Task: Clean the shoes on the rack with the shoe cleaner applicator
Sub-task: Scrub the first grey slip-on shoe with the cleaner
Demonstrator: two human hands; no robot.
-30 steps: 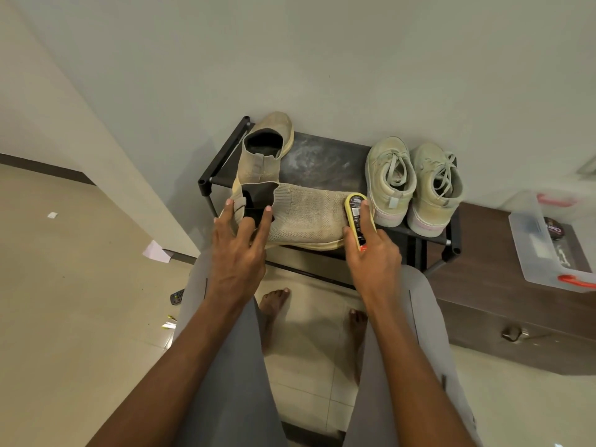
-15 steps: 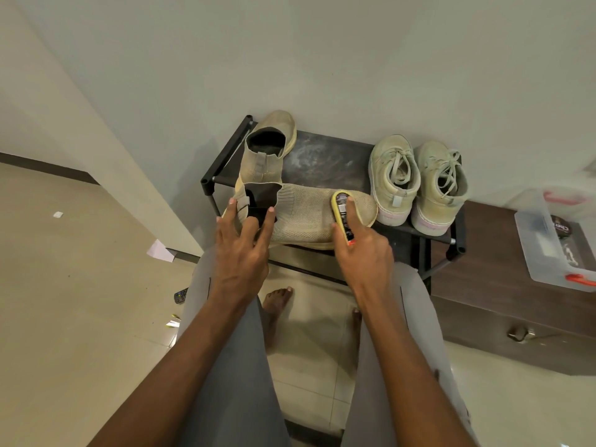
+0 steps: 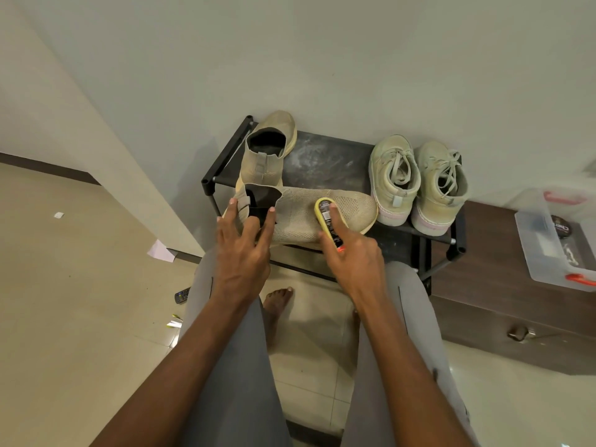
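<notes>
A beige knit slip-on shoe (image 3: 309, 217) lies across the front of the black shoe rack (image 3: 322, 159), toe to the right. My left hand (image 3: 246, 243) holds its heel collar, with fingers spread over the opening. My right hand (image 3: 351, 253) grips the yellow shoe cleaner applicator (image 3: 329, 221) and presses it on the middle of that shoe's upper. The matching slip-on (image 3: 267, 150) stands at the rack's back left. A pair of pale laced sneakers (image 3: 416, 182) sits at the right end.
A dark wooden cabinet (image 3: 503, 285) stands right of the rack, with a clear plastic box (image 3: 554, 246) on top. My bare feet are on the tiled floor below the rack. A remote (image 3: 182, 295) and paper scraps lie on the floor at left.
My right hand has slid the applicator leftward along the shoe, from near the toe to the middle of the upper. The left hand has kept its hold on the heel.
</notes>
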